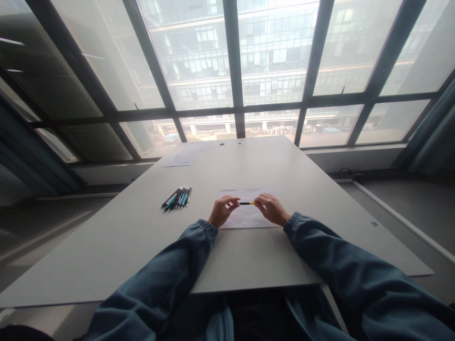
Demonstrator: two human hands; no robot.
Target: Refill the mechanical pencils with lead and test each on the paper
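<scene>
My left hand [222, 210] and my right hand [272, 209] each pinch one end of a thin pen [246, 203] with a black and yellow barrel. The pen lies level between them, just above a white sheet of paper [245, 218] on the grey table [142, 237]. Both forearms wear blue sleeves and rest on the near part of the table.
Several pens [177, 198] lie in a bundle on the table left of my left hand. Another sheet of paper [181, 155] lies at the far left corner. Large windows [234, 71] stand behind the table, with dark curtains at both sides.
</scene>
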